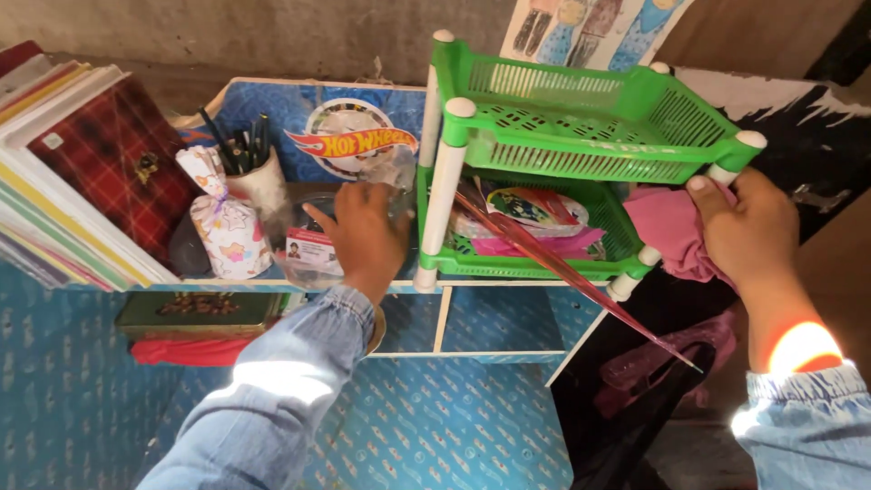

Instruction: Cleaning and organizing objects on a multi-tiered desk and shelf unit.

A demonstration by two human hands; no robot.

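Note:
A green two-tier plastic rack [581, 136] with white posts stands on a blue shelf unit [472, 322]. My right hand [748, 227] grips the rack's right side near its lower corner post, against a pink cloth [671, 231]. My left hand [363, 236] reaches to the left of the rack and rests on a clear glass bowl [313, 263] with a small card in it. The rack's lower tier holds colourful papers and a long red stick [562, 268] that pokes out to the lower right.
A cup of pens [254, 172] and a tied patterned pouch [227, 231] stand left of the bowl. Stacked books and a red plaid notebook [109, 163] lean at far left. A green tin [200, 313] sits on the shelf below. A dark bag [635, 399] hangs at lower right.

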